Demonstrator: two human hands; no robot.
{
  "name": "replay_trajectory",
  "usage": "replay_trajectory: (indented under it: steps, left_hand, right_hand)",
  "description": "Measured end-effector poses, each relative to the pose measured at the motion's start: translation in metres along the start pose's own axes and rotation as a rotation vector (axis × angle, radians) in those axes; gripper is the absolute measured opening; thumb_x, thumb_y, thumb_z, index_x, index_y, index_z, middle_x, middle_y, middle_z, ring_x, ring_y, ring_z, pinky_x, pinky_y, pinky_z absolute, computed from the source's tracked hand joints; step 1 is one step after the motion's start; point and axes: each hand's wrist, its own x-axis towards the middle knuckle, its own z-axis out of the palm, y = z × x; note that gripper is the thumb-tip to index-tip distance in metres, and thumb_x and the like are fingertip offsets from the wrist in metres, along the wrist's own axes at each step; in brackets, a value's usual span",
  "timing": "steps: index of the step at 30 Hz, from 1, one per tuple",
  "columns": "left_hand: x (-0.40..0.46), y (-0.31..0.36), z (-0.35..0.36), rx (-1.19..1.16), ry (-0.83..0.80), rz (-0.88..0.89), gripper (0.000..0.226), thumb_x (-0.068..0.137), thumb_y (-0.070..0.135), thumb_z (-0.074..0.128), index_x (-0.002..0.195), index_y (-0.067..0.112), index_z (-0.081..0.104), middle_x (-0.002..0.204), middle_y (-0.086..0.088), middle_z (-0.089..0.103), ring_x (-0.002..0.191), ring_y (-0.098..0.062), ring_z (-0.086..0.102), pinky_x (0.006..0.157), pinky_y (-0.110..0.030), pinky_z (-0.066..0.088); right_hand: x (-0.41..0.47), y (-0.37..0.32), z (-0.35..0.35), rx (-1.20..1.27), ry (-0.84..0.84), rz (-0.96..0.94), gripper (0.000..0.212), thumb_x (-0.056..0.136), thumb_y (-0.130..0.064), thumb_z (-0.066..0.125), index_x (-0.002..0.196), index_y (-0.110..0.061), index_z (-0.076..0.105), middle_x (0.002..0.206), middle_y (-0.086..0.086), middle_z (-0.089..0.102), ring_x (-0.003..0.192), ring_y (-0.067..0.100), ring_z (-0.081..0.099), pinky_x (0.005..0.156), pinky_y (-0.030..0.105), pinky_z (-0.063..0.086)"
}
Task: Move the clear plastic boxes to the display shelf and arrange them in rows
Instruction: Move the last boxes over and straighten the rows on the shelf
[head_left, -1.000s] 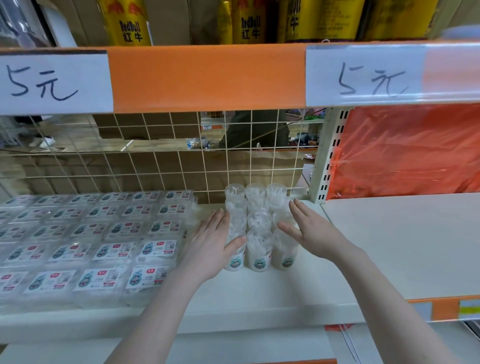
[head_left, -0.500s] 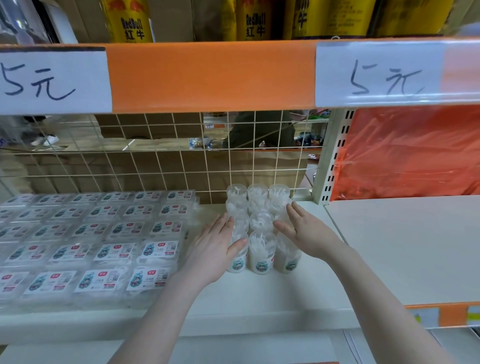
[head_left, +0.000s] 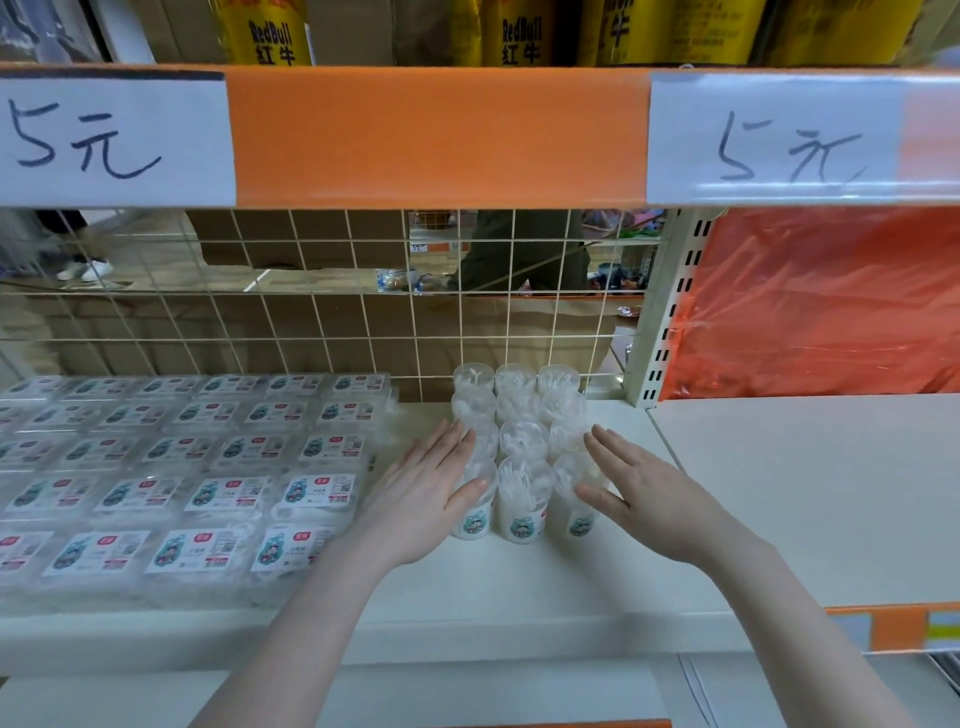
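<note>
squaring: the tubs (head_left: 522, 483) are being pressed into rows on the shelf (head_left: 779, 493), beside the flat boxes (head_left: 197, 467).
left hand (head_left: 423, 501): fingers are being held straight and together, flat against the left column.
right hand (head_left: 641, 491): fingers are being held straight, slightly spread, against the right column.
risk: tall light tubs are likely being tipped if squeezed unevenly.
</note>
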Motion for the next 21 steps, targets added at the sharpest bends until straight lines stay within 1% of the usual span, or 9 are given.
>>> replay_trajectory:
  steps: [7,10,11,14,16,17,19,20,21]
  left_hand:
    - [0.003,0.002,0.007,-0.028,0.022,-0.009,0.063,0.098,0.052,0.019,0.151,0.023,0.002,0.158,0.009,-0.006,0.144,-0.005,-0.006,0.116,-0.028,0.007]
    - [0.002,0.001,0.007,-0.039,0.025,-0.001,0.066,0.096,0.055,0.022,0.151,0.023,0.003,0.158,0.009,-0.005,0.144,-0.004,-0.006,0.116,-0.028,0.009]
    - [0.001,0.000,0.006,-0.033,0.025,0.006,0.067,0.096,0.056,0.023,0.151,0.024,0.003,0.158,0.010,-0.005,0.144,-0.004,-0.006,0.116,-0.028,0.010]
    - [-0.001,-0.001,0.003,-0.003,0.024,0.037,0.070,0.095,0.056,0.030,0.151,0.026,0.002,0.158,0.012,-0.006,0.144,-0.003,-0.006,0.115,-0.027,0.012]
    - [-0.001,0.000,0.002,0.005,0.028,0.046,0.069,0.096,0.055,0.031,0.151,0.025,0.003,0.158,0.012,-0.006,0.144,-0.003,-0.005,0.114,-0.026,0.013]
    - [-0.001,0.001,0.003,0.007,0.032,0.048,0.068,0.096,0.054,0.031,0.151,0.025,0.003,0.158,0.011,-0.005,0.144,-0.003,-0.005,0.114,-0.026,0.013]
    - [-0.001,0.002,0.004,0.006,0.043,0.050,0.068,0.096,0.052,0.032,0.151,0.025,0.004,0.158,0.011,-0.005,0.144,-0.004,-0.005,0.114,-0.025,0.013]
    - [-0.001,0.002,0.004,0.007,0.044,0.048,0.068,0.096,0.052,0.032,0.151,0.024,0.004,0.158,0.011,-0.004,0.144,-0.004,-0.005,0.114,-0.025,0.012]
    - [-0.001,0.003,0.004,0.008,0.048,0.046,0.068,0.096,0.053,0.033,0.151,0.024,0.004,0.158,0.010,-0.004,0.144,-0.004,-0.005,0.115,-0.024,0.011]
  right_hand:
    - [-0.001,-0.005,0.003,-0.076,0.072,-0.024,0.071,0.094,-0.058,0.018,0.150,-0.017,0.006,0.158,-0.003,0.000,0.144,0.008,-0.002,0.110,0.016,-0.003]
    - [-0.006,-0.008,0.001,-0.122,0.119,-0.066,0.097,0.075,-0.078,-0.004,0.150,-0.020,0.010,0.158,-0.005,0.005,0.144,0.008,0.002,0.105,0.012,-0.005]
    - [-0.007,-0.008,0.002,-0.138,0.130,-0.079,0.093,0.078,-0.077,0.002,0.150,-0.020,0.010,0.158,-0.005,0.005,0.144,0.008,0.003,0.106,0.013,-0.004]
    - [-0.009,-0.007,0.005,-0.143,0.160,-0.111,0.072,0.094,-0.054,0.037,0.150,-0.019,0.011,0.158,-0.002,0.006,0.145,0.009,0.004,0.108,0.013,-0.002]
    - [-0.009,-0.007,0.008,-0.118,0.180,-0.111,0.070,0.094,-0.046,0.045,0.149,-0.016,0.015,0.157,-0.001,0.010,0.144,0.011,0.009,0.106,0.013,-0.001]
    - [-0.010,-0.008,0.010,-0.113,0.193,-0.102,0.070,0.093,-0.043,0.050,0.148,-0.014,0.020,0.156,0.001,0.016,0.144,0.013,0.015,0.108,0.015,0.005]
    - [-0.009,-0.008,0.015,-0.159,0.245,-0.085,0.071,0.079,-0.037,0.072,0.137,-0.006,0.044,0.144,0.010,0.042,0.132,0.022,0.043,0.106,0.026,0.032]
    - [-0.007,-0.005,0.020,-0.193,0.298,-0.097,0.072,0.066,-0.035,0.083,0.126,-0.003,0.057,0.131,0.013,0.056,0.118,0.025,0.057,0.095,0.032,0.046]
    - [-0.005,-0.002,0.024,-0.221,0.342,-0.099,0.073,0.056,-0.035,0.089,0.115,-0.002,0.064,0.119,0.014,0.064,0.106,0.026,0.064,0.084,0.036,0.052]
